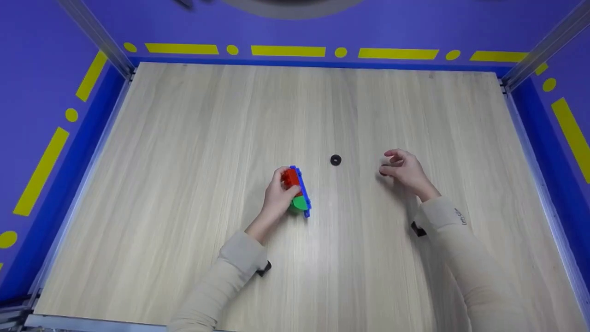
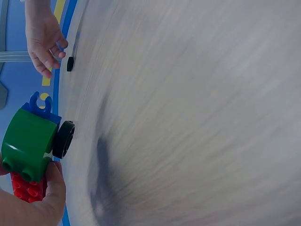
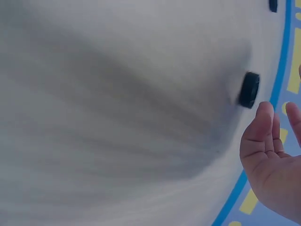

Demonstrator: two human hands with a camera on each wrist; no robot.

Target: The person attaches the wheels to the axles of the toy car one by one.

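In the head view my left hand [image 1: 276, 196] grips a toy vehicle built of bricks. It has a red brick [image 1: 291, 177], a green curved brick [image 1: 299, 203] and a long blue base [image 1: 302, 186] turned on its side. A blue hook [image 2: 41, 103] and a black wheel [image 2: 63, 140] show at the base in the left wrist view. Further right, my right hand [image 1: 408, 173] has thumb and fingers parted beside a loose black wheel [image 3: 249, 89]; the thumb overlaps this wheel from above. Another black wheel [image 1: 335, 160] lies flat on the table between the hands.
The pale wood-grain table [image 1: 207, 138] is enclosed by blue panels [image 1: 295, 32] with yellow marks. Metal posts [image 1: 537, 55] stand at the far corners. Small black devices [image 1: 418, 229] sit under both sleeve cuffs.
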